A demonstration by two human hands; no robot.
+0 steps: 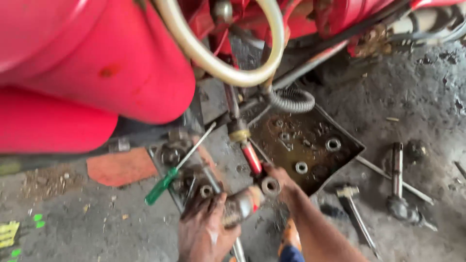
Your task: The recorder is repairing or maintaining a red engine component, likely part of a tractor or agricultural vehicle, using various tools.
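My left hand (204, 228), dark with grease, is wrapped around a greasy metal cylinder (240, 206) low in the middle of the view. My right hand (283, 187) holds the cylinder's far end, next to its round ring-shaped opening (270, 186). A thin rod with a red sleeve (251, 157) runs from that end up toward the red vehicle body (97, 73). A green-handled screwdriver (162, 185) lies tilted just left of my left hand, its shaft pointing up and right.
A dirty square oil tray (340, 133) holding metal rings sits behind my right hand. A hammer (354, 208) and other steel tools (398, 179) lie on the dark ground to the right. A cream hose (228, 70) and a corrugated hose (291, 99) hang above.
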